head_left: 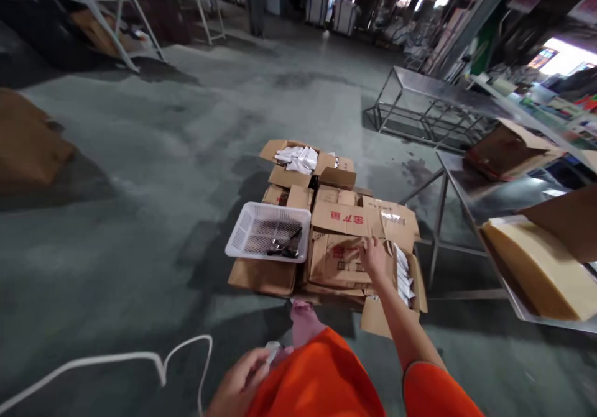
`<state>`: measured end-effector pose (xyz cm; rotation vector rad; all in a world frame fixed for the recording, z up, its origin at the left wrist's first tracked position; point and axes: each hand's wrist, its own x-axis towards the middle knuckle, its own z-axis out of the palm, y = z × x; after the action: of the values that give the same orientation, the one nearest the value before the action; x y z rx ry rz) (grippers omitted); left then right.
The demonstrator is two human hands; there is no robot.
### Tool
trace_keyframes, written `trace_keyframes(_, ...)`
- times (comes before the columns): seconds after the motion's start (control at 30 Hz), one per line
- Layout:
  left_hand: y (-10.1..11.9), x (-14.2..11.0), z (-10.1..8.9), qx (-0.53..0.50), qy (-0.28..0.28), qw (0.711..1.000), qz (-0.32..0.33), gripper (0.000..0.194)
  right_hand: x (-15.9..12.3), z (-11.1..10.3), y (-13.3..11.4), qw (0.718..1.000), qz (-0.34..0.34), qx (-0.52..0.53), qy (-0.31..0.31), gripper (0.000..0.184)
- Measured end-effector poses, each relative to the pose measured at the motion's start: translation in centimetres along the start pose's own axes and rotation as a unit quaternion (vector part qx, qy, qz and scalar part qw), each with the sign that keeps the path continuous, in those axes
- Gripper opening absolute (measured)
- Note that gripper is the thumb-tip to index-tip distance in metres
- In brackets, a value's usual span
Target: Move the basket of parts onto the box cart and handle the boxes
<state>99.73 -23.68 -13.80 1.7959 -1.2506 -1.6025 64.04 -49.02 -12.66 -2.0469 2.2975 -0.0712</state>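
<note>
My right hand (374, 256) reaches over a stack of cardboard boxes, fingers bent at the edge of a brown box flap (333, 258) with red print. Behind that edge, another flap (347, 218) with red characters lies nearly flat. Beside my right forearm, an open box (418, 280) contains white packets (403, 274). Low in the view, near my orange clothing, my left hand (242, 376) is curled; a small whitish, translucent thing (273, 350) shows at its fingertips, too blurred to name.
A white plastic basket (237, 227) with dark tools (289, 246) rests on the boxes at left. Farther back stands another open box (284, 174) of white packets. Metal tables (471, 187) line the right, carrying boxes. A white cord (112, 358) runs at lower left.
</note>
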Motion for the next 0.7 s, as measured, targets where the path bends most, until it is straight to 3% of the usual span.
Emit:
trace_keyframes(0.1,3.4,6.5,2.3,-0.077,-0.011,0.997,0.004,0.061,4.3,0.0,-1.0,0.999,-0.021,-0.009,-0.028,0.053)
trace_keyframes(0.27,8.3,18.7,6.9,-0.078,0.110,0.991,0.008,0.075,10.5,1.8,-2.1,0.990,-0.079,-0.037,-0.114,0.074)
trace_keyframes(0.37,9.9,23.6,7.9,-0.100,0.097,0.990,0.000,0.086,12.2,2.6,-2.3,0.973,-0.100,-0.092,-0.187,0.096)
trace_keyframes(0.43,10.5,25.3,7.9,-0.115,0.061,0.992,-0.006,0.089,12.4,2.8,-2.2,0.961,-0.159,-0.101,-0.201,0.092)
trace_keyframes(0.57,11.3,26.5,7.6,-0.046,-0.020,0.999,0.002,0.068,11.8,2.0,-1.0,0.921,-0.348,-0.077,-0.155,0.058)
trace_keyframes(0.63,11.9,26.7,7.6,0.031,0.030,0.999,0.013,0.074,12.3,0.8,-0.1,0.920,-0.364,-0.076,-0.125,0.049)
trace_keyframes(0.7,13.0,26.8,7.4,0.083,0.075,0.993,0.026,0.081,13.8,-1.0,0.7,0.943,-0.306,-0.094,-0.092,0.047)
